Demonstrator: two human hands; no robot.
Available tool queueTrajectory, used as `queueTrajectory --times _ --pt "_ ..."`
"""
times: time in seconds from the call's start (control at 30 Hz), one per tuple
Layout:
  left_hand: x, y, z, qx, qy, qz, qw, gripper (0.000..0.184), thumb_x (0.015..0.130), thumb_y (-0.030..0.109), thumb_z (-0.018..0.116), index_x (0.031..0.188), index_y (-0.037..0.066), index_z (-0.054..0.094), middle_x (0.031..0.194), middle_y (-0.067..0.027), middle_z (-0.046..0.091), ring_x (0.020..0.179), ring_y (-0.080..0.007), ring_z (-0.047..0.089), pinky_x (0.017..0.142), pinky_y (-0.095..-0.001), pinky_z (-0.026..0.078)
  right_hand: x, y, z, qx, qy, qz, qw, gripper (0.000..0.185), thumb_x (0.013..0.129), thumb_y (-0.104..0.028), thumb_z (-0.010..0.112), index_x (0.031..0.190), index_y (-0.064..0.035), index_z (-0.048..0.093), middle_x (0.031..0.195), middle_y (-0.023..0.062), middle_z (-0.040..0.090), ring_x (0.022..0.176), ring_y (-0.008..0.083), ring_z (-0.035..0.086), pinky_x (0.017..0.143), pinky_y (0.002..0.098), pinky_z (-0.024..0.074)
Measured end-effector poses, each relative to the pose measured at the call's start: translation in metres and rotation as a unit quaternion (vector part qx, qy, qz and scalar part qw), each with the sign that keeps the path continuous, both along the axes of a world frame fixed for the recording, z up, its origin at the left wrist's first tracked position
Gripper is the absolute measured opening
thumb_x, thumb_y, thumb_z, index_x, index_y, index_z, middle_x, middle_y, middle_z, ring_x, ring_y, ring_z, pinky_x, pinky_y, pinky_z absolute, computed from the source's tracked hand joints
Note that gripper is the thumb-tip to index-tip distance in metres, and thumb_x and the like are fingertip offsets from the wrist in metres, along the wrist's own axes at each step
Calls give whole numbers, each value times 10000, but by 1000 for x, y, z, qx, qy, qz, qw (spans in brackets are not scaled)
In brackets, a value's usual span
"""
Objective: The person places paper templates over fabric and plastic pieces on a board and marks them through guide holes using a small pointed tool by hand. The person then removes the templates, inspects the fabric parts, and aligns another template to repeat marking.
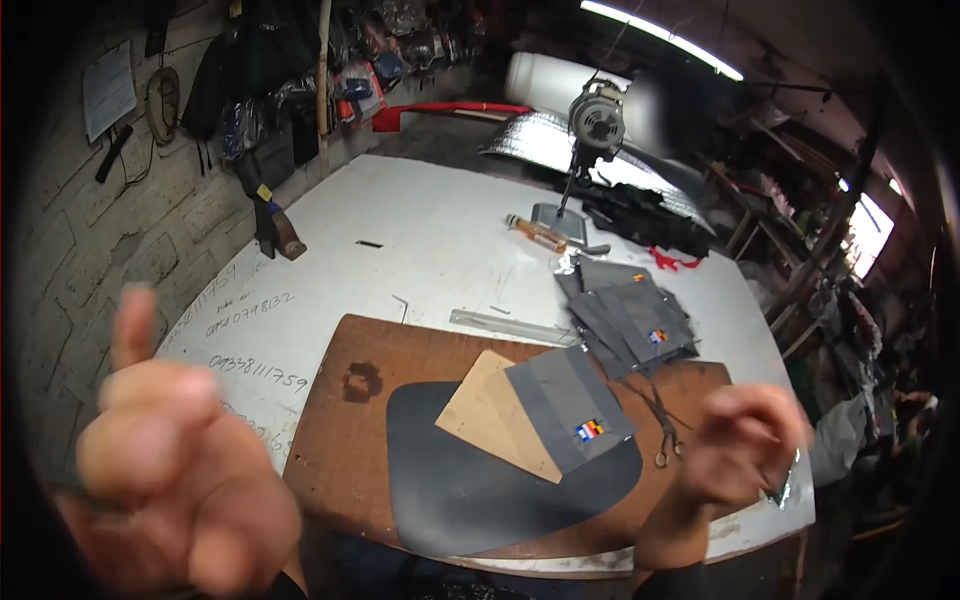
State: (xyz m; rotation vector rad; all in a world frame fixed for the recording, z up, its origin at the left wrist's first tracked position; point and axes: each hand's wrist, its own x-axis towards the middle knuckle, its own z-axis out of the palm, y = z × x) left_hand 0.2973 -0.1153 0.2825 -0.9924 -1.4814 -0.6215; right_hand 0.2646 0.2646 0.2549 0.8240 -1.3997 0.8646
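Observation:
My left hand (185,470) is raised close to the camera at the left, one finger pointing up and the others loosely bent, apart, holding nothing. On the right, my right hand (745,440) hovers with its fingers loosely curled and slightly blurred; I see nothing in it. Between them, a brown board (345,440) bears a dark rounded sheet (440,510). A tan card piece (490,410) lies on that sheet, partly under a grey fabric piece (555,400) with a small colourful patch. Dark scissors (665,430) lie just left of my right hand.
Several grey patched pieces (640,315) are piled behind the board. A metal ruler (510,325) lies on the white table (400,210), with handwritten numbers at its left. Further back stand a cutting machine (597,120) and a dark cloth heap (650,220). A block wall (90,240) flanks the left.

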Motion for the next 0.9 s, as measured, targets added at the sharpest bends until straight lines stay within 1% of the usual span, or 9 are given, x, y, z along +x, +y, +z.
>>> queueTrajectory --times 0.07,0.1,0.13,0.17,0.3,0.57,0.77,0.8,0.9 --pt "-29 31 -21 65 -53 21 996 488 1047 397 473 1268 -26 578 1178 -182 658 960 -279 650 1108 -629 389 -21 1 -47 -102 -197 71 973 197 971 21 549 1130 37 666 809 110 671 659 104 557 606 218 444" --pt "-48 48 -35 96 -69 18 993 432 1032 334 519 1182 -63 601 1069 -183 687 918 -278 672 1078 -576 459 -28 3 -68 -123 -296 48 946 193 999 2 546 1135 38 677 818 88 677 649 77 556 604 215 441" --pt "-69 53 -59 92 -117 48 988 379 854 148 745 1187 -14 663 1103 -138 738 966 -286 709 1037 -529 469 -45 14 -101 -143 -364 83 917 183 1022 -33 553 1135 37 678 829 67 683 679 77 585 615 214 453" --pt "-89 65 -78 76 -165 42 982 359 851 123 747 1183 0 685 1103 -137 747 989 -290 710 1037 -470 464 -52 12 -114 -144 -403 75 901 177 1029 -66 572 1121 33 686 822 52 683 694 83 606 625 220 466" --pt "-151 91 -178 -44 -444 56 893 508 884 297 757 1317 52 653 1311 -170 645 1232 -349 582 1090 -469 417 -78 23 -177 -136 -484 38 863 172 1030 -94 586 1074 28 699 766 37 672 699 85 619 632 240 478" --pt "-158 87 -260 -143 -563 153 800 597 916 469 696 1379 100 620 1475 -172 519 1443 -373 377 1210 -600 218 -83 22 -220 -22 -520 -29 853 190 1016 -155 620 996 5 721 650 25 625 608 81 601 570 257 468" --pt "-161 76 -263 -153 -594 115 781 703 861 526 736 1423 130 592 1539 -202 455 1480 -418 319 1228 -610 172 -75 27 -205 74 -506 -183 840 164 952 -196 685 945 -34 710 750 166 693 705 338 690 640 410 525" --pt "-160 76 -262 -156 -592 118 782 760 842 542 748 1455 136 557 1562 -217 416 1491 -432 289 1230 -615 159 -70 28 -190 86 -554 -212 800 257 918 -292 715 899 -36 717 800 210 701 790 423 682 694 481 531" --pt "-156 77 -256 -180 -592 132 774 950 775 602 784 1545 158 448 1625 -255 294 1523 -468 200 1234 -627 124 -63 41 -174 140 -654 -281 688 338 899 -358 723 857 -22 726 825 225 709 820 441 688 733 509 532"
